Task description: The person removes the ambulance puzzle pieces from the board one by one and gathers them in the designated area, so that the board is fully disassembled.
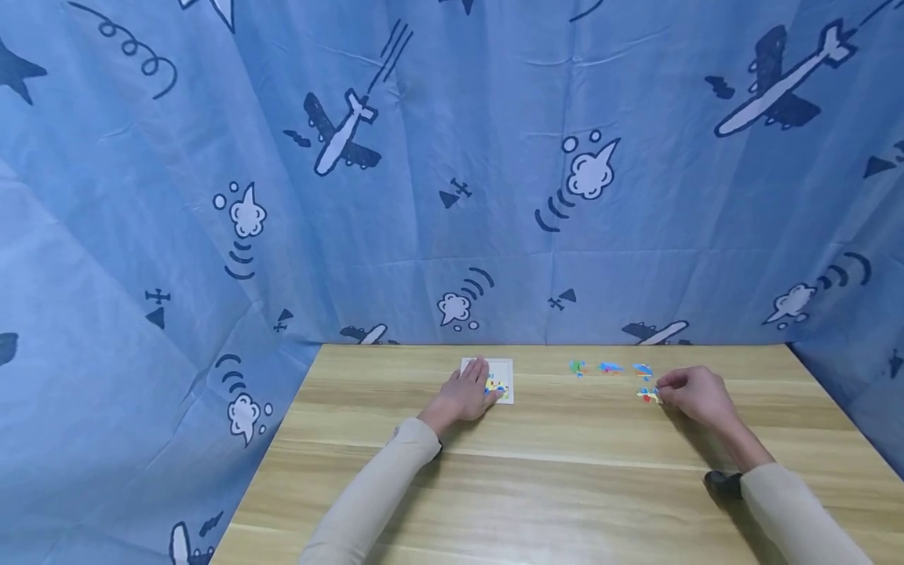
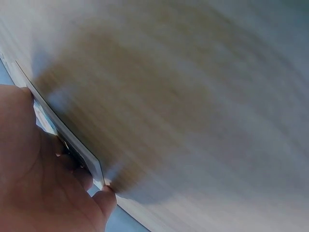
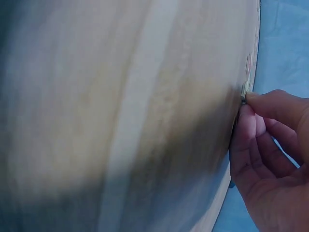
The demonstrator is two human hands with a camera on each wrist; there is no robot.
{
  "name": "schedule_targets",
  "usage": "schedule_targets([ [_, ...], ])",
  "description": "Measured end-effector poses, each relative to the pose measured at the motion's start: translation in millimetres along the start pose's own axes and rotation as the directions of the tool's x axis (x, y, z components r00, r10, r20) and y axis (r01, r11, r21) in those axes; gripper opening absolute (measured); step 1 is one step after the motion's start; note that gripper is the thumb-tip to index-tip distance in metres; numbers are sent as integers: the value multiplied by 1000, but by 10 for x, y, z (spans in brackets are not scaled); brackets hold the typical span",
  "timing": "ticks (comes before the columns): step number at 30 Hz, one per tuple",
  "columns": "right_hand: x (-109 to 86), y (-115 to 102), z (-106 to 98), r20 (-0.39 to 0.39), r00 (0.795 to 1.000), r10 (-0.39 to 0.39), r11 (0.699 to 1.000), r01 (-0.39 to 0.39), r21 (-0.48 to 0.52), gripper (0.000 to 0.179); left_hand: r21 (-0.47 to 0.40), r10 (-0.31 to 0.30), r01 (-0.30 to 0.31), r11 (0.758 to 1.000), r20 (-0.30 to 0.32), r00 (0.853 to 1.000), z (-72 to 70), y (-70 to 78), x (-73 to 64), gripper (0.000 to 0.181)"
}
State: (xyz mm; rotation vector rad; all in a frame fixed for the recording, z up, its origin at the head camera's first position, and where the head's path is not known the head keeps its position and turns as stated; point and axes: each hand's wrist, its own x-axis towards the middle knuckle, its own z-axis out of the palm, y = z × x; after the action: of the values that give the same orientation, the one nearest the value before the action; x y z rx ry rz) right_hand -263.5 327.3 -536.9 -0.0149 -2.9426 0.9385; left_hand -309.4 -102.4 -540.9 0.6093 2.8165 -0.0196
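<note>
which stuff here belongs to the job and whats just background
Likely the job:
white-framed picture board, under the left hand
red-and-yellow piece, pinched by the right hand
green piece
blue-and-pink piece
blue-and-orange piece

Just background:
wooden table, the work surface
airplane-print curtain
</note>
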Motion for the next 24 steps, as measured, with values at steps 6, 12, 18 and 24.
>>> schedule_targets([
  [6, -21, 33, -8, 16, 1000, 15, 1000, -15, -6, 22, 11, 18, -18, 1000, 12, 1000, -2, 29, -22, 76],
  [12, -26, 36, -16, 19, 999, 27, 1000, -27, -4, 22, 1, 16, -16, 1000, 8, 1000, -2, 48, -42, 76],
  [18, -11, 14, -18, 26, 999, 34, 999, -34, 9, 23, 19, 18, -18, 1000, -10, 1000, -7, 22, -15, 77],
  [24, 19, -110, -17, -3, 1000, -2, 998, 3, 69, 28, -5, 8, -8, 1000, -32, 999, -99, -14, -25, 78],
])
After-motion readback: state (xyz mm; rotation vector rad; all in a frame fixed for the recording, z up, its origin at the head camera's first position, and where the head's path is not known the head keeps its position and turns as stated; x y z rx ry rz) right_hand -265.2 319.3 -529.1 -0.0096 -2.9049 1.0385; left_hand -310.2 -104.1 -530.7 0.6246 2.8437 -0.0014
